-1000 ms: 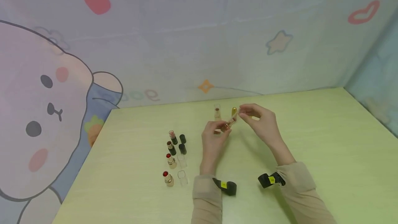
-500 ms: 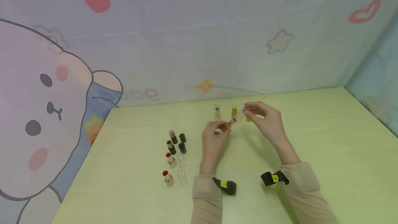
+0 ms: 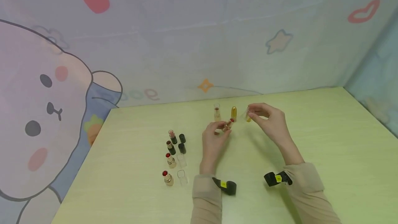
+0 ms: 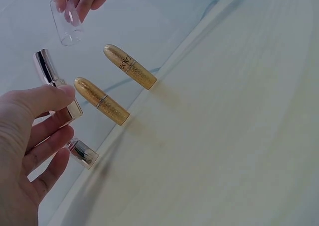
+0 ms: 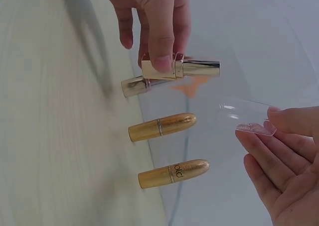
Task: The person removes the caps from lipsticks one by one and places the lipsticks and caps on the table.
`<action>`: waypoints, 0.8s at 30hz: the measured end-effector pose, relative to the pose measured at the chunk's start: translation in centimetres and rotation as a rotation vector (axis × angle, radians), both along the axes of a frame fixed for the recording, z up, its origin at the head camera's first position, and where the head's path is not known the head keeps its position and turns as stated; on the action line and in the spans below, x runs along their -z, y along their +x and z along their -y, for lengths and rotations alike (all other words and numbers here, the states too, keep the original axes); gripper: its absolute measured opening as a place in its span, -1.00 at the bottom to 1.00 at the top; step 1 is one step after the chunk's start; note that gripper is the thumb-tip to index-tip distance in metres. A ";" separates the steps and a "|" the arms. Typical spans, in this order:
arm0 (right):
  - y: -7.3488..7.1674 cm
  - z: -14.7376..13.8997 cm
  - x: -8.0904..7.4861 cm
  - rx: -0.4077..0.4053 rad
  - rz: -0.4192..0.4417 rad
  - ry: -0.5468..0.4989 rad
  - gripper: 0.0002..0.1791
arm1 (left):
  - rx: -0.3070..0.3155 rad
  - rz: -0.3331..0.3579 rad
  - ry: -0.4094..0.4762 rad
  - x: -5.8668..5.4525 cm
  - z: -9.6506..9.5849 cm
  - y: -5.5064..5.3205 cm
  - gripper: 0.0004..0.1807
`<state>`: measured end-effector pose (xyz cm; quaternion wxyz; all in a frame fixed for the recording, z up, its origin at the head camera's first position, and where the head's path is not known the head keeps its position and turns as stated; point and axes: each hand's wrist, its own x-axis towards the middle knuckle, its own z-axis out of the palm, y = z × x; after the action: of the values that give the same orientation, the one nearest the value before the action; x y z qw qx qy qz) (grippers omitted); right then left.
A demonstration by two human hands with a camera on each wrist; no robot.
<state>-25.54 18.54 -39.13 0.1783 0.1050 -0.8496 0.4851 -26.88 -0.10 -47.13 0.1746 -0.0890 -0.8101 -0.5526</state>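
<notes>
Above the tabletop (image 3: 124, 179), the left hand (image 3: 213, 142) pinches a lipstick (image 5: 202, 68) by its base, likely to spare the red tip (image 3: 231, 120). The right hand (image 3: 271, 122) pinches a clear cap (image 5: 244, 117), apart from the lipstick, by one end, probably leaving the other unobstructed.

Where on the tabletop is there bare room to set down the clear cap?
Bare tabletop lies right of the right sleeve, left of the uncapped lipsticks, and between the two forearms. It is crowded where those lipsticks stand beside loose caps, and at the back, where gold tubes and a clear-capped lipstick stand near left hand and right hand.
</notes>
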 end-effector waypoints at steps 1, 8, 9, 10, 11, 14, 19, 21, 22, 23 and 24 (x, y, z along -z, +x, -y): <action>0.0 -0.1 0.1 0.002 0.001 0.007 -0.70 | 0.000 0.004 0.000 0.0 0.0 0.0 -0.72; -0.2 -0.1 0.4 -0.002 0.013 0.049 -0.70 | 0.001 0.034 -0.017 -0.1 0.0 0.1 -0.74; -0.2 -0.1 0.5 -0.002 0.016 0.055 -0.70 | 0.001 0.040 -0.020 0.0 0.0 0.1 -0.74; -0.2 -0.1 0.5 -0.002 0.022 0.059 -0.70 | 0.003 0.049 -0.020 0.0 0.0 0.1 -0.74; -0.2 -0.1 0.5 -0.002 0.028 0.065 -0.70 | 0.003 0.059 -0.021 0.0 0.1 0.1 -0.74; -0.3 0.2 0.6 -0.012 0.048 0.084 -0.71 | 0.002 0.084 -0.017 0.1 0.4 0.1 -0.73; -0.3 0.8 0.7 -0.053 0.075 0.112 -0.72 | 0.010 0.114 -0.004 0.2 0.7 0.0 -0.72; -0.3 1.0 0.8 -0.062 0.082 0.122 -0.73 | 0.018 0.103 -0.006 0.2 0.7 0.0 -0.73; -0.3 1.0 0.8 -0.065 0.088 0.125 -0.73 | 0.021 0.094 -0.007 0.2 0.7 0.0 -0.74; -0.3 1.1 0.8 -0.067 0.093 0.132 -0.73 | 0.022 0.089 -0.010 0.1 0.7 0.0 -0.75; -0.3 1.1 0.9 -0.069 0.095 0.139 -0.73 | 0.024 0.085 -0.010 0.1 0.7 0.0 -0.75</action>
<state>-25.81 17.41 -40.02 0.1131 0.1233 -0.8846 0.4353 -26.85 -0.77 -47.21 0.1327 -0.0762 -0.8185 -0.5538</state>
